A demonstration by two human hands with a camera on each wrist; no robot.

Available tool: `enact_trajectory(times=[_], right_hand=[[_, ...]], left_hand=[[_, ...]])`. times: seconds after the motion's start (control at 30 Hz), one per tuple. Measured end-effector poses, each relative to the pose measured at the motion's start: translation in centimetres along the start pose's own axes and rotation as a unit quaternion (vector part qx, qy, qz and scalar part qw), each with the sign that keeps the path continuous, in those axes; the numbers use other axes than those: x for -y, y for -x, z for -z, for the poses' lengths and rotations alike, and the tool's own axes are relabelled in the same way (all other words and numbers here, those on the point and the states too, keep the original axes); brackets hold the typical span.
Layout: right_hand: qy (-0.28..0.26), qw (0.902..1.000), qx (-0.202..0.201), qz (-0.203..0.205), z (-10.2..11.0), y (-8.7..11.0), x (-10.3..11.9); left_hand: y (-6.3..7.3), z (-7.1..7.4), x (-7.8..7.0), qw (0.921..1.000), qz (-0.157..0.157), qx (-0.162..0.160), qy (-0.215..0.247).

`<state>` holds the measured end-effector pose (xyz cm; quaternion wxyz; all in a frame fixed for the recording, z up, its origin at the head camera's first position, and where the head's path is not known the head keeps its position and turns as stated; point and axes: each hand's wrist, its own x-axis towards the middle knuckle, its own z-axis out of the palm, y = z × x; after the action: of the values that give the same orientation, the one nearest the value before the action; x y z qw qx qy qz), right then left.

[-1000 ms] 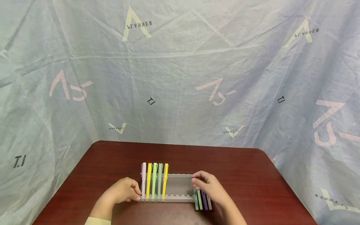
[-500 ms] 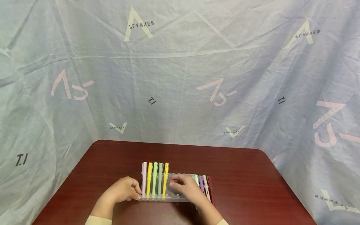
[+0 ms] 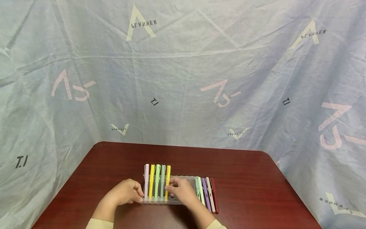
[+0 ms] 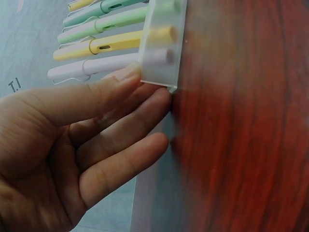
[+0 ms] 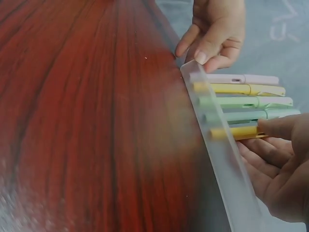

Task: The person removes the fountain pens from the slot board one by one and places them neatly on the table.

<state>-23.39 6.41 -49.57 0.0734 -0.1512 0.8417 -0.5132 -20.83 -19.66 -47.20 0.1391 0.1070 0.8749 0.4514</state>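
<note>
A frosted pen tray (image 3: 190, 181) with notched edges lies near the table's front. Across its left part lie a pale lilac pen (image 3: 146, 181), a yellow pen (image 3: 151, 182), a light green pen (image 3: 157, 183) and a grey-green pen (image 3: 163, 182). My left hand (image 3: 128, 191) pinches the tray's front left corner, thumb on top and fingertips underneath in the left wrist view. My right hand (image 3: 182, 190) pinches the rightmost yellow pen (image 5: 239, 132) by its barrel between thumb and fingers. This pen's lower end sits behind the tray's front wall (image 5: 231, 162).
Right of the tray lies a row of pens: a mint pen (image 3: 197, 187), a pale green pen (image 3: 201, 190), a purple pen (image 3: 206, 194), a beige pen (image 3: 210, 194) and a dark red pen (image 3: 214, 197). A grey printed cloth (image 3: 183, 79) hangs behind the dark red table (image 3: 243, 178).
My right hand has moved left from the tray's right end to the rightmost yellow pen and now pinches it, uncovering the loose pens. The left hand keeps its place at the corner.
</note>
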Motion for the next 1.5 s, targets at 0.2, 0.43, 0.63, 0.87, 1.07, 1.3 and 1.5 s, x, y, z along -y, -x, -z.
enact_trajectory(times=[0.2,0.43,0.63,0.87,1.07,1.3,1.5], right_hand=[[0.006,0.9995,-0.023,0.021,0.2,0.0,0.5],[-0.055,0.9978,-0.028,0.025,1.0,0.1,1.0],[-0.068,0.9975,-0.009,0.018,1.1,0.4,0.4],[-0.097,0.9952,-0.003,0.011,1.2,0.7,-0.3],[-0.102,0.9948,-0.002,0.006,1.7,0.9,-0.7],[-0.094,0.9956,0.003,0.000,2.4,1.6,-0.3],[-0.084,0.9964,0.000,-0.002,3.5,2.1,-0.2]], left_hand=[[-0.1,0.0,0.1,1.0000,-0.002,-0.001,-0.003],[-0.1,0.1,0.1,1.0000,0.000,-0.001,-0.004],[-0.1,0.1,0.1,1.0000,0.003,-0.002,-0.007],[-0.2,0.0,0.0,1.0000,0.000,0.001,-0.004],[0.0,0.0,0.0,0.9999,0.001,-0.002,-0.010],[0.0,0.0,0.0,1.0000,-0.001,-0.001,-0.009],[-0.1,0.0,0.0,1.0000,-0.001,0.001,-0.003]])
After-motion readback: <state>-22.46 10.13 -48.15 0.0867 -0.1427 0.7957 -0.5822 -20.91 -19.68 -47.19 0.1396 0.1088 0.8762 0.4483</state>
